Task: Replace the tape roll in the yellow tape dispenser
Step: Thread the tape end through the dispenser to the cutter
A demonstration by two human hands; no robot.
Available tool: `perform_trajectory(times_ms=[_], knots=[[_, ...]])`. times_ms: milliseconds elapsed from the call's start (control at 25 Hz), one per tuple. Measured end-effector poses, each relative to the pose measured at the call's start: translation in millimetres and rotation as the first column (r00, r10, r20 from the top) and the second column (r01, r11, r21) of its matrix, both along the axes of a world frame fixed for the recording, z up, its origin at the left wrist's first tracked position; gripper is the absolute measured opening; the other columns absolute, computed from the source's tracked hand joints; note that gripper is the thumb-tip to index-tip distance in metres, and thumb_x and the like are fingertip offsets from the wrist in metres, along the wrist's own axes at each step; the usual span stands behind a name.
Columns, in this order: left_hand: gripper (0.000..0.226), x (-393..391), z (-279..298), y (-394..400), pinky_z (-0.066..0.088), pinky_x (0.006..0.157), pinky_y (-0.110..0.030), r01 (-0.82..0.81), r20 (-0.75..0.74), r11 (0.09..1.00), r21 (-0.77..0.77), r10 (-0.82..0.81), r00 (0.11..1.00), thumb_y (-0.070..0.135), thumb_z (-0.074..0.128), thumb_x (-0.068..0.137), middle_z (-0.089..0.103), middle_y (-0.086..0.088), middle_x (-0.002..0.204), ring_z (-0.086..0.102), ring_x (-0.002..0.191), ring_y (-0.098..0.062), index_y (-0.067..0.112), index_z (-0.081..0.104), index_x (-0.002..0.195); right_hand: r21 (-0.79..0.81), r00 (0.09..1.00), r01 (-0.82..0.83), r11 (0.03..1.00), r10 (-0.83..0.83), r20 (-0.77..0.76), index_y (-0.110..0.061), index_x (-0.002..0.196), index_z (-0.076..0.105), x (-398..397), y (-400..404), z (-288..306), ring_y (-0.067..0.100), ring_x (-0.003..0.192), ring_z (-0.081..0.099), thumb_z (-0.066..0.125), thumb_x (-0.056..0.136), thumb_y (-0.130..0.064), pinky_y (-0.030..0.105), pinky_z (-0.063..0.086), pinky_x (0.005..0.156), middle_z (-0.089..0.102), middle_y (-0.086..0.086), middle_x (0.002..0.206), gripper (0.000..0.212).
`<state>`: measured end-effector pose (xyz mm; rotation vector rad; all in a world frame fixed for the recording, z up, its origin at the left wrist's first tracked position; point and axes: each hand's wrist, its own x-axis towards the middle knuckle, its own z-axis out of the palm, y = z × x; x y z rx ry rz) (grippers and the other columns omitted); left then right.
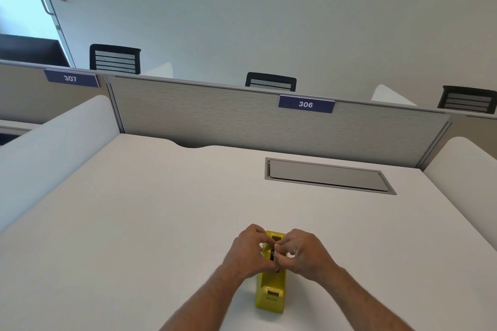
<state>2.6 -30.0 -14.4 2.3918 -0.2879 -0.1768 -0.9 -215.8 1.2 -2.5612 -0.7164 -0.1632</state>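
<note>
The yellow tape dispenser [271, 290] stands on the white desk [161, 209], near the front edge, its cutter end toward me. My left hand [247, 252] wraps the dispenser's left side at the roll cavity. My right hand [304, 252] meets it from the right, fingers pinched over the top of the cavity. A small dark part [272, 254], probably the roll's core, shows between the fingertips. The tape roll itself is hidden by my fingers, so I cannot tell whether it sits in the dispenser.
A grey cable hatch [328, 176] is set into the desk at the back right. A grey partition [215, 118] labelled 306 closes the far side, with white side dividers [53, 148] left and right. Black chairs [270, 82] stand beyond it.
</note>
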Motion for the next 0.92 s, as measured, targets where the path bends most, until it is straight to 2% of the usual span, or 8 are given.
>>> perform_trajectory(times_ms=[480,640,800,920], knots=[[0.056,-0.3,2.1,-0.3,0.057,0.079,-0.024,0.01,-0.01,1.0,0.01,-0.01,1.0,0.052,0.089,0.057,0.049,0.017,0.119,0.059,0.094,-0.008,0.037,0.073,0.108,0.017,0.999,-0.04,0.999,0.04,0.023,-0.024,0.086,0.076,-1.1,-3.9,-1.3,0.008,0.079,0.06,0.059,0.087,-0.03,0.029,0.054,0.067,0.076,-0.012,0.083,0.018],[0.057,-0.2,3.2,0.1,0.058,0.081,-0.027,0.01,-0.012,1.0,0.009,-0.01,1.0,0.051,0.089,0.056,0.05,0.016,0.119,0.058,0.097,-0.009,0.036,0.073,0.108,0.025,0.998,-0.063,0.998,0.063,0.009,-0.026,0.09,0.075,-2.3,-6.0,-2.1,0.008,0.082,0.059,0.066,0.086,-0.036,0.026,0.053,0.068,0.075,-0.015,0.086,0.014],[0.056,-1.1,4.9,-0.7,0.057,0.081,-0.026,0.008,-0.011,1.0,0.02,-0.008,1.0,0.052,0.088,0.058,0.05,0.016,0.119,0.058,0.098,-0.009,0.036,0.072,0.109,0.002,0.997,-0.067,0.998,0.067,0.048,-0.028,0.095,0.078,-1.1,-7.2,-4.3,0.005,0.081,0.058,0.069,0.089,-0.03,0.025,0.052,0.068,0.076,-0.015,0.091,0.011],[0.055,-1.2,5.9,0.0,0.057,0.081,-0.026,0.01,-0.015,1.0,0.023,-0.009,1.0,0.051,0.088,0.059,0.05,0.015,0.12,0.058,0.098,-0.01,0.035,0.072,0.11,-0.039,0.992,-0.074,0.997,0.077,0.1,-0.027,0.092,0.077,-1.8,-6.1,-3.9,0.009,0.079,0.06,0.068,0.088,-0.028,0.028,0.053,0.064,0.076,-0.014,0.089,0.01]])
